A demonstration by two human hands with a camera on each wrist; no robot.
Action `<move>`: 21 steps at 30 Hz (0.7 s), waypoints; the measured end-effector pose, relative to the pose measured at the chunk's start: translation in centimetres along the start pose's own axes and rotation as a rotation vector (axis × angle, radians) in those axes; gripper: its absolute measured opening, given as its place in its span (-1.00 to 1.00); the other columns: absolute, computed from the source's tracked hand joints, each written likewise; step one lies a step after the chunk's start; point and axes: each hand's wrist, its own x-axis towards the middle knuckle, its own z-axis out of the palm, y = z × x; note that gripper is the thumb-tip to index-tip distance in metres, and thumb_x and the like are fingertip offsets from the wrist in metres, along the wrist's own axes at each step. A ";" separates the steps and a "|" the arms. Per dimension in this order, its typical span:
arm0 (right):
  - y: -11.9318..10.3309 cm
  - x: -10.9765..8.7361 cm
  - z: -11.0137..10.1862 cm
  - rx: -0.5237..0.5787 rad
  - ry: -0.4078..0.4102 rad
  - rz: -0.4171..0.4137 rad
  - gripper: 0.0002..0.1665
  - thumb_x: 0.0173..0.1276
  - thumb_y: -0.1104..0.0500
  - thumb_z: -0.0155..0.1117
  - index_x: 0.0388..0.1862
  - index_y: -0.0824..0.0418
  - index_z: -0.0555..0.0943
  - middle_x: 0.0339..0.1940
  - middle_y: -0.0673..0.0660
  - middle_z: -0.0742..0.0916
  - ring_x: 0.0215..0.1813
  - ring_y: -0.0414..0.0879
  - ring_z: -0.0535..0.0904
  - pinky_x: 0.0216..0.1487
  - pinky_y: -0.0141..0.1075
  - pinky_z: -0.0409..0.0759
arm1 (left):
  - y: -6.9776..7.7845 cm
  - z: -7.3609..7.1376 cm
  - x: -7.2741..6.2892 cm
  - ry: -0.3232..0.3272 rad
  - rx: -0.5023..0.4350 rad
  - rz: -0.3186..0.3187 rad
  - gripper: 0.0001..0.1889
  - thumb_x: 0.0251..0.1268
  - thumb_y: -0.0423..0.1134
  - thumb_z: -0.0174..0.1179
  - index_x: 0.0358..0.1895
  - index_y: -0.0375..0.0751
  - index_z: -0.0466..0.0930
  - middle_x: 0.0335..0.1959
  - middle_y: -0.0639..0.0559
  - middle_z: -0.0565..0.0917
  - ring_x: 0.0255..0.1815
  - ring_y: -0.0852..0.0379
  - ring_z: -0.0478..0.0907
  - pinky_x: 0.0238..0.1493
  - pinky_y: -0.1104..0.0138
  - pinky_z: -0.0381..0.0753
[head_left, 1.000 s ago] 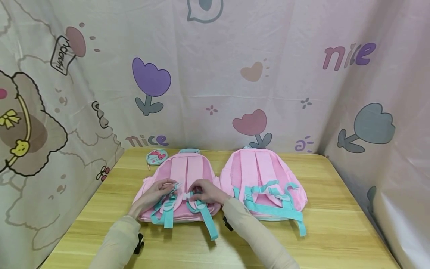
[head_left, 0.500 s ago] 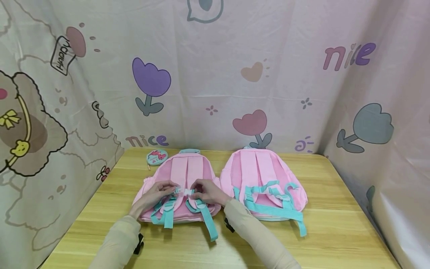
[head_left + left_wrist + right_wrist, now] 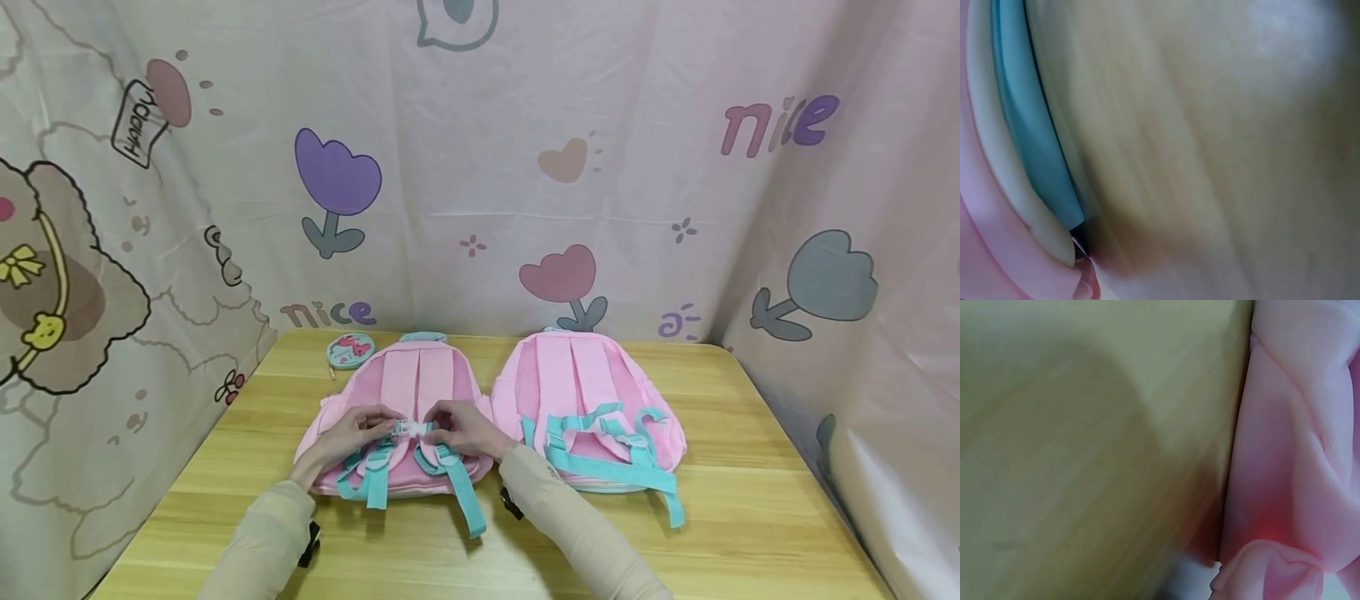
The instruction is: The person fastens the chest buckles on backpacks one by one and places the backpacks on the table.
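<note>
A pink backpack [image 3: 399, 371] lies on the table with its shoulder straps facing up. Over those straps, a clear-white buckle [image 3: 411, 428] on teal webbing spans the middle, its two halves meeting end to end. My left hand [image 3: 347, 435] pinches the buckle's left half between thumb and fingers. From the other side, my right hand [image 3: 471, 428] pinches the right half by its webbing. Teal strap ends [image 3: 467, 500] hang over the bag's lower edge. Neither wrist view shows the fingers; the left one has the bag's teal trim [image 3: 1035, 137], the right one its pink fabric [image 3: 1279, 437].
A second pink backpack [image 3: 566, 375] lies right beside the first, teal straps loose across it. A small round teal pouch [image 3: 350, 351] sits at the back left of the wooden table [image 3: 750, 467]. A printed curtain [image 3: 465, 167] hangs behind.
My left hand has turned its buckle half level and brought it rightward to the other half. The gap between the halves has closed; the right hand has barely shifted.
</note>
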 end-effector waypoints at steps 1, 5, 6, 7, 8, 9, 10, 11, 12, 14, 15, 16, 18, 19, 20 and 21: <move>0.0 0.0 0.0 -0.001 -0.002 -0.002 -0.81 0.39 0.19 0.36 -0.08 0.23 0.66 -0.34 0.10 0.69 -0.38 -0.33 0.40 -0.29 -0.52 0.40 | 0.0 0.0 0.0 -0.001 0.006 0.003 -0.66 0.54 -0.17 0.10 0.19 -0.29 0.60 0.01 -0.24 0.73 -0.13 0.37 0.62 -0.04 0.49 0.55; -0.1 0.0 0.0 -0.001 0.003 -0.005 -0.81 0.40 0.18 0.36 -0.07 0.23 0.66 -0.36 0.08 0.67 -0.39 -0.33 0.39 -0.30 -0.52 0.39 | 0.1 0.0 -0.1 0.004 0.025 -0.002 -0.64 0.55 -0.15 0.09 0.25 -0.25 0.59 0.12 -0.19 0.71 -0.03 0.41 0.61 0.03 0.52 0.53; 0.0 0.0 0.0 -0.002 0.006 -0.003 -0.81 0.40 0.18 0.36 -0.08 0.22 0.66 -0.37 0.07 0.66 -0.39 -0.33 0.39 -0.30 -0.52 0.39 | 0.1 0.0 -0.2 0.008 0.022 -0.013 -0.63 0.55 -0.14 0.09 0.26 -0.23 0.59 0.15 -0.16 0.70 0.00 0.42 0.60 0.05 0.52 0.52; 0.0 0.0 0.0 -0.004 0.011 -0.001 -0.81 0.39 0.17 0.36 -0.08 0.21 0.66 -0.37 0.05 0.66 -0.38 -0.33 0.39 -0.29 -0.52 0.39 | 0.2 0.0 -0.2 0.014 0.017 -0.026 -0.62 0.55 -0.13 0.09 0.27 -0.22 0.59 0.18 -0.14 0.69 0.02 0.43 0.59 0.06 0.53 0.51; 0.0 -0.1 0.0 -0.005 0.016 0.000 -0.81 0.39 0.17 0.36 -0.08 0.21 0.66 -0.36 0.04 0.65 -0.37 -0.33 0.39 -0.28 -0.52 0.39 | 0.2 0.0 -0.3 0.016 0.013 -0.034 -0.61 0.55 -0.13 0.09 0.28 -0.22 0.59 0.20 -0.13 0.68 0.03 0.43 0.58 0.07 0.53 0.51; 0.0 -0.1 0.0 -0.005 0.021 0.001 -0.81 0.39 0.17 0.36 -0.08 0.21 0.66 -0.36 0.04 0.65 -0.36 -0.33 0.39 -0.27 -0.52 0.39 | 0.2 0.0 -0.4 0.018 0.004 -0.046 -0.61 0.56 -0.12 0.08 0.28 -0.22 0.58 0.21 -0.13 0.68 0.04 0.44 0.58 0.07 0.53 0.50; 0.1 -0.1 0.0 -0.008 0.024 0.002 -0.81 0.39 0.16 0.36 -0.08 0.21 0.66 -0.35 0.03 0.65 -0.35 -0.33 0.40 -0.26 -0.52 0.40 | 0.2 0.0 -0.4 0.021 -0.002 -0.056 -0.61 0.55 -0.12 0.09 0.28 -0.22 0.58 0.22 -0.15 0.67 0.03 0.44 0.57 0.07 0.53 0.50; 0.1 -0.1 0.0 -0.008 0.027 0.001 -0.81 0.39 0.16 0.36 -0.08 0.21 0.66 -0.35 0.03 0.65 -0.34 -0.33 0.40 -0.26 -0.52 0.40 | 0.3 0.0 -0.5 0.023 -0.005 -0.064 -0.61 0.55 -0.12 0.09 0.28 -0.23 0.59 0.22 -0.16 0.67 0.02 0.43 0.57 0.06 0.53 0.50; 0.1 -0.1 0.0 -0.009 0.030 0.000 -0.82 0.40 0.16 0.36 -0.09 0.20 0.66 -0.35 0.03 0.65 -0.34 -0.32 0.40 -0.25 -0.52 0.40 | 0.3 0.0 -0.5 0.020 -0.006 -0.065 -0.60 0.55 -0.12 0.09 0.28 -0.24 0.59 0.22 -0.19 0.66 0.01 0.43 0.58 0.06 0.53 0.50; 0.2 -0.1 0.0 -0.003 0.032 -0.005 -0.82 0.40 0.16 0.36 -0.09 0.21 0.66 -0.34 0.05 0.65 -0.34 -0.32 0.40 -0.25 -0.52 0.41 | 0.3 0.0 -0.5 0.012 -0.002 -0.062 -0.59 0.55 -0.12 0.09 0.28 -0.27 0.58 0.22 -0.24 0.65 0.00 0.42 0.57 0.05 0.52 0.50; 0.2 -0.1 0.0 0.001 0.032 -0.007 -0.82 0.40 0.17 0.36 -0.09 0.21 0.66 -0.34 0.05 0.65 -0.34 -0.32 0.40 -0.26 -0.52 0.40 | 0.4 0.0 -0.5 0.011 -0.003 -0.069 -0.59 0.55 -0.12 0.09 0.28 -0.27 0.58 0.22 -0.26 0.64 0.00 0.42 0.57 0.05 0.52 0.50; 0.2 -0.1 0.0 0.007 0.033 -0.011 -0.82 0.39 0.17 0.36 -0.09 0.21 0.66 -0.34 0.06 0.66 -0.35 -0.32 0.40 -0.26 -0.52 0.41 | 0.4 0.0 -0.5 0.009 -0.004 -0.069 -0.59 0.55 -0.12 0.10 0.28 -0.28 0.58 0.23 -0.28 0.64 -0.01 0.42 0.56 0.05 0.52 0.50; 0.2 -0.1 0.0 0.011 0.036 -0.012 -0.82 0.39 0.17 0.36 -0.09 0.21 0.65 -0.34 0.06 0.65 -0.35 -0.32 0.39 -0.27 -0.52 0.40 | 0.4 0.0 -0.5 0.008 -0.003 -0.075 -0.59 0.55 -0.12 0.10 0.29 -0.27 0.57 0.24 -0.29 0.62 0.00 0.42 0.55 0.06 0.52 0.48; 0.2 -0.2 0.0 0.012 0.036 -0.014 -0.82 0.40 0.17 0.36 -0.09 0.22 0.65 -0.34 0.06 0.65 -0.35 -0.31 0.39 -0.27 -0.52 0.39 | 0.4 -0.1 -0.5 0.008 -0.004 -0.079 -0.58 0.55 -0.11 0.09 0.30 -0.26 0.57 0.26 -0.28 0.61 0.00 0.42 0.54 0.06 0.52 0.47; 0.2 -0.2 0.0 0.012 0.038 -0.017 -0.82 0.40 0.17 0.35 -0.09 0.22 0.65 -0.34 0.06 0.65 -0.34 -0.31 0.39 -0.27 -0.52 0.39 | 0.3 -0.1 -0.5 0.009 -0.004 -0.082 -0.58 0.55 -0.11 0.09 0.31 -0.25 0.56 0.27 -0.28 0.61 0.01 0.42 0.54 0.07 0.52 0.46; 0.3 -0.2 0.0 0.014 0.041 -0.021 -0.82 0.40 0.18 0.35 -0.09 0.22 0.65 -0.34 0.07 0.66 -0.34 -0.31 0.39 -0.27 -0.51 0.39 | 0.3 -0.1 -0.4 0.010 -0.004 -0.084 -0.58 0.55 -0.11 0.09 0.31 -0.24 0.56 0.29 -0.27 0.60 0.01 0.41 0.53 0.07 0.52 0.45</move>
